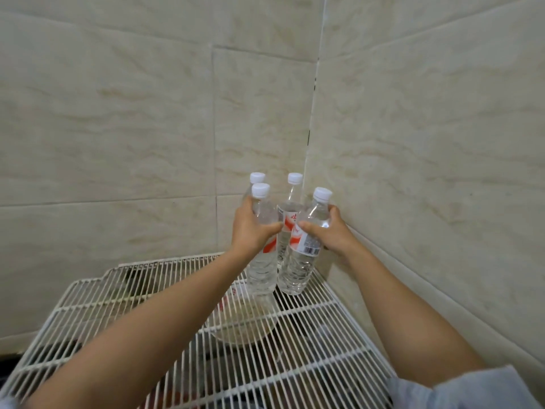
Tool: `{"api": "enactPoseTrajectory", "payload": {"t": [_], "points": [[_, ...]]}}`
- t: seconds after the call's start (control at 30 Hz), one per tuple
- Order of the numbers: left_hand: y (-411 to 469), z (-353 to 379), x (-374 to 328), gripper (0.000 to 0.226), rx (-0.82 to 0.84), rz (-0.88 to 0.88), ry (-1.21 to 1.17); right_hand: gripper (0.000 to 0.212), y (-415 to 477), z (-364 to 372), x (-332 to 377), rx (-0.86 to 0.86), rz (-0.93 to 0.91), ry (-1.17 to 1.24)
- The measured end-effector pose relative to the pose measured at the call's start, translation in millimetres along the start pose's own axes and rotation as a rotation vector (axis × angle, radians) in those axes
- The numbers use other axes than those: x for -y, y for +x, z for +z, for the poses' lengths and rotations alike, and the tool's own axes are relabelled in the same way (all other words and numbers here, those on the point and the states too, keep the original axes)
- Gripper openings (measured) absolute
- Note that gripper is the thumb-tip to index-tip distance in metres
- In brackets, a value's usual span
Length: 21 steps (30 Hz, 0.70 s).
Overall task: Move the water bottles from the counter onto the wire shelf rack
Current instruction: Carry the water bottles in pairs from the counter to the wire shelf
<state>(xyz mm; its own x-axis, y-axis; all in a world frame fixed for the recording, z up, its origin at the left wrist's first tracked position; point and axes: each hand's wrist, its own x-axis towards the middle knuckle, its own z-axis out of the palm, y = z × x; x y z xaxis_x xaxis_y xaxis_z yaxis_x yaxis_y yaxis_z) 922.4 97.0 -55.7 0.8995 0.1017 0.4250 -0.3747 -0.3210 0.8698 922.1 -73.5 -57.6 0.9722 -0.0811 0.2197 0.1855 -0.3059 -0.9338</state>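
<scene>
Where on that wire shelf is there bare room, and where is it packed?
The white wire shelf rack is bare on its left, between the beige tiled wall and the left arm, and in front between both arms. The back right corner is crowded: four clear white-capped water bottles, the left hand and right hand each gripping one.

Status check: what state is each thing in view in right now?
Wire shelf rack, bottles at its back corner.
Left hand, grips front left bottle.
Right hand, grips front right bottle.
Front left bottle, capped, upright, base at the rack.
Front right bottle, capped, leaning slightly, base at the rack.
Rear left bottle, capped, mostly hidden.
Rear right bottle, capped, upright.
</scene>
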Motion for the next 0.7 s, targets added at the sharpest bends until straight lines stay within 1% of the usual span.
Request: {"api": "enactPoseTrajectory", "payload": {"t": [0.07, 0.17, 0.23, 0.37, 0.47, 0.57, 0.7], "points": [[-2, 3, -1, 0.076, 0.003, -0.008, 0.032, 0.071, 0, 0, 1, 0.026, -0.003, -0.004], [-3, 5, -3, 0.077, 0.090, -0.017, 0.086, 0.069, -1, 4, 4, 0.053, 0.001, -0.013], [-3, 4, -5, 0.076, 0.100, -0.031, 0.087, 0.071, -1, 8, 6, 0.059, 0.008, -0.005], [-6, -8, -6, 0.067, 0.154, -0.095, 0.121, 0.074, 0, 11, 11, 0.085, 0.047, 0.011], [-12, -21, -1, 0.065, 0.207, -0.132, 0.105, 0.068, 1, 14, 13, 0.089, 0.075, 0.076], [-21, -39, 5, 0.066, 0.191, -0.155, 0.149, 0.063, 0, 18, 18, 0.128, 0.085, 0.096], [-31, -73, 13, 0.069, 0.069, -0.247, 0.187, 0.053, 0, 13, 26, 0.132, 0.011, 0.060]]}}
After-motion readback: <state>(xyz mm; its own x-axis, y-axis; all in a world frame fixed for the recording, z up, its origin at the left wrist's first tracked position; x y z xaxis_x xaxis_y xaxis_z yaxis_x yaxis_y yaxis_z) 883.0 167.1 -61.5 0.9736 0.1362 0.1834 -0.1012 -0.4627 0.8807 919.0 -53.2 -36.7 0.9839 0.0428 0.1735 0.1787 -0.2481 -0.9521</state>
